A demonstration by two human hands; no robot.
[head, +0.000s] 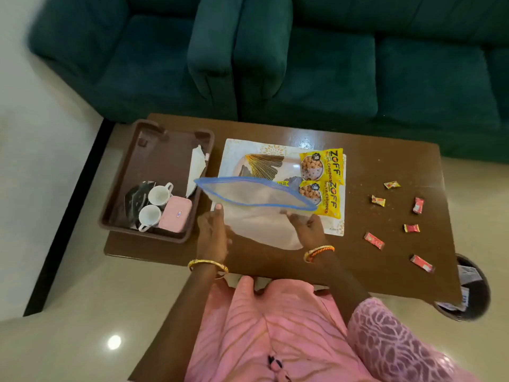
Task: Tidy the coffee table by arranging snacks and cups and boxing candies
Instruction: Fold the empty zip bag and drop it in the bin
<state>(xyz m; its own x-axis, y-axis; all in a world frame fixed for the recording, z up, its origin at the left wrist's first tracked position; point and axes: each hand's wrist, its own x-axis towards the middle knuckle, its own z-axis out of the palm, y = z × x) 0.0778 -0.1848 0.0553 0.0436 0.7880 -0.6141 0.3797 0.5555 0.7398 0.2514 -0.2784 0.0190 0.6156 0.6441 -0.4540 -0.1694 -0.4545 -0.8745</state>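
Observation:
A clear zip bag with a blue rim [256, 199] is held over the brown coffee table [385, 166], its mouth spread wide. My left hand [212, 232] grips its left side and my right hand [308, 227] grips its right side. Behind the bag, two yellow soya chunk packets [322, 180] lie on a white patterned tray [248, 153]. Several red and yellow wrapped candies [394, 224] are scattered on the table's right part. A brown tray [154, 150] on the left holds two white cups [155, 205], a pink box [175, 213], a dark wrapper and a white packet.
A dark green sofa [303, 59] stands right behind the table. A round dark bin [468, 293] with papers sits on the floor by the table's near right corner. Crumbs dot the table around the candies. Glossy tiled floor surrounds the table.

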